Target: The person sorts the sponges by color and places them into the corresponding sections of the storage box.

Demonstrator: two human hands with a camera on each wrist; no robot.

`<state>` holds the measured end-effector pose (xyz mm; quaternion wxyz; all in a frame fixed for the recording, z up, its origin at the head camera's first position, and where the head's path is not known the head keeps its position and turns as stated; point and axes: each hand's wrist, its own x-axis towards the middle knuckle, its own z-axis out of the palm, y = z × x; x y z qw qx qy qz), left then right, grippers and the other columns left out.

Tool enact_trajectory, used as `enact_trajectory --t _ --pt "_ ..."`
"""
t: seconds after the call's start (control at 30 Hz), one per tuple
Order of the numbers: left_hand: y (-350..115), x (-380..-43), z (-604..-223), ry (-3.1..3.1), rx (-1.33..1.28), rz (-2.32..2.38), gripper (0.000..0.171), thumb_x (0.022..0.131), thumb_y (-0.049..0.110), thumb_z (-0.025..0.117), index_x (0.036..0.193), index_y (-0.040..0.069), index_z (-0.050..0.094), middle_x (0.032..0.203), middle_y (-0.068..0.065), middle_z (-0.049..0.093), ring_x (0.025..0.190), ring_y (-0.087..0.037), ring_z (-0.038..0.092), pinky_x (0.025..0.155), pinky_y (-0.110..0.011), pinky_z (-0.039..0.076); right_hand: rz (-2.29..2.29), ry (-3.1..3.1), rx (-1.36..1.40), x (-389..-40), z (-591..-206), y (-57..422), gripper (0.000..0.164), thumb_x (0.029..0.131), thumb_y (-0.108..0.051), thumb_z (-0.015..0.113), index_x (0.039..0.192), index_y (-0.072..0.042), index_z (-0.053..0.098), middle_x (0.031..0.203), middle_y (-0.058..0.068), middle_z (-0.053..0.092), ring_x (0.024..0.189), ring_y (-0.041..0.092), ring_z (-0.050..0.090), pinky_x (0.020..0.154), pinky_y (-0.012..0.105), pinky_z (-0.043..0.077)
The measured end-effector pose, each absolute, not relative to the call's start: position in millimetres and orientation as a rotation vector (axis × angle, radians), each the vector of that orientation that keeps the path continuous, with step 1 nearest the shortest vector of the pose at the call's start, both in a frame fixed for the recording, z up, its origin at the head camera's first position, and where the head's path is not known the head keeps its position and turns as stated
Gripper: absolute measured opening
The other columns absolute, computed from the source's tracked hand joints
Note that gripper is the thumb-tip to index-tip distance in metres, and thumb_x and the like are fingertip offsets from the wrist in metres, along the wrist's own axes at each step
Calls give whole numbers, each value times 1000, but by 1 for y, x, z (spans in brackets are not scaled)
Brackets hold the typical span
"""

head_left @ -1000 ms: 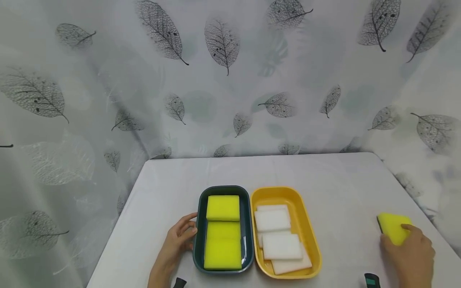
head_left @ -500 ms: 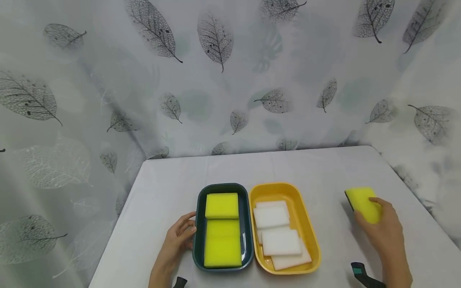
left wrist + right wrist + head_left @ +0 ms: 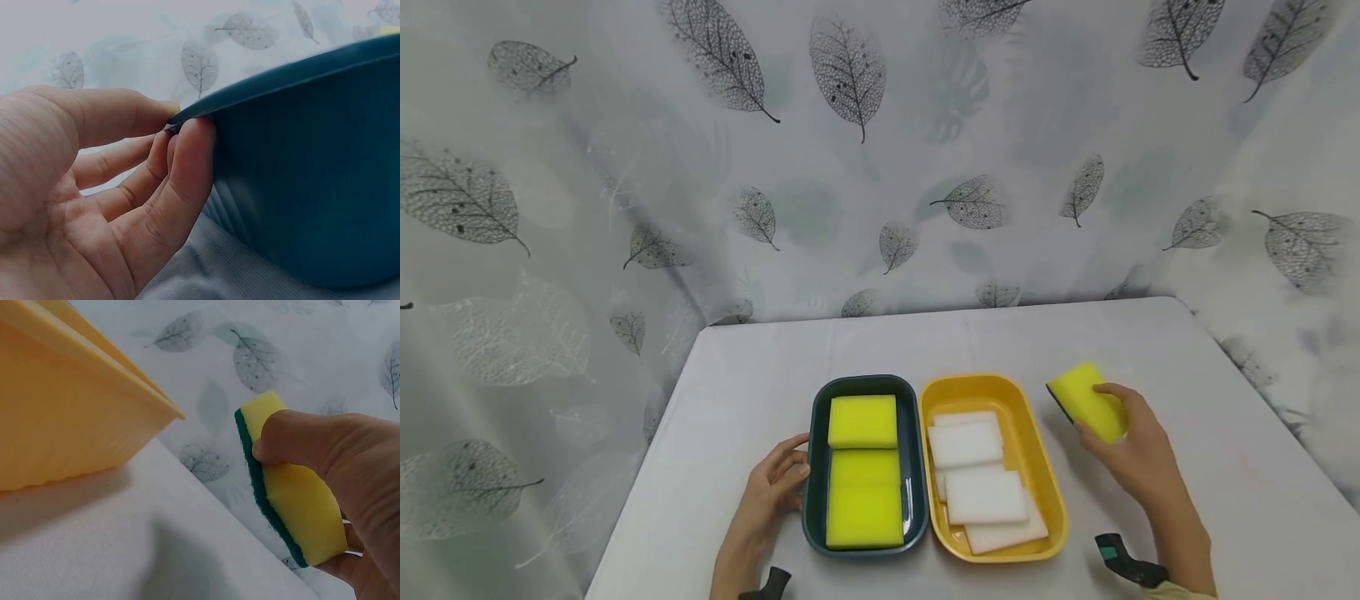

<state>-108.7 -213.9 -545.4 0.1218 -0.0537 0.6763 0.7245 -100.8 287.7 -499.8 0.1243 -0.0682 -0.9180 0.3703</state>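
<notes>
My right hand (image 3: pixel 1138 454) grips a yellow sponge (image 3: pixel 1086 400) between thumb and fingers, in the air just right of the yellow tray (image 3: pixel 1028 467). A dark green scouring layer (image 3: pixel 265 494) shows along the sponge's edge in the right wrist view. With thumb over and fingers under, my left hand (image 3: pixel 766 492) pinches the left rim of the dark green tray (image 3: pixel 312 144). Inside that tray, several yellow sponges (image 3: pixel 862 421) lie in a column. Several white sponge pads (image 3: pixel 966 444) overlap each other in the yellow tray.
Both trays stand side by side on a white-covered table (image 3: pixel 760 367). A leaf-printed curtain (image 3: pixel 820 200) rises behind the table and along its sides. Dark wrist straps (image 3: pixel 1131 562) sit on the wrists.
My right hand has carried the yellow sponge leftward and away from me, from the table's right side to near the yellow tray. The left hand has stayed at the dark green tray's rim.
</notes>
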Motion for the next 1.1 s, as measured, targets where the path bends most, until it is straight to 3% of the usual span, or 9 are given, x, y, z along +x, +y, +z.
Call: enact_trajectory --t 0.23,0.57,0.9,1.1 --pt "-214 -108 -545 1957 -166 2121 53 98 15 69 148 12 53 111 -5 66 83 -10 62 58 -23 55 1083 -2688 26 -108 -496 271 70 87 -12 80 146 -4 42 150 30 45 124 46 48 97 69 46" --pt "-216 -109 -544 1955 -166 2142 50 98 13 69 146 14 55 110 -5 67 80 -9 63 56 -22 55 1048 -2705 449 -118 -487 247 64 85 -12 85 138 -11 48 148 18 46 133 40 49 104 66 46" --pt "-215 -108 -546 1952 -166 2114 52 98 15 70 148 11 53 111 -6 66 82 -11 62 58 -23 56 1027 -2752 600 -116 -476 231 62 87 -20 86 137 -19 49 152 9 46 139 32 47 113 56 45" --pt "-215 -108 -545 1968 -149 2114 51 99 15 68 148 11 53 111 -5 66 82 -10 62 58 -23 56 1043 -2743 657 -113 -468 214 64 85 -17 87 137 -19 50 154 7 48 139 29 46 109 54 46"
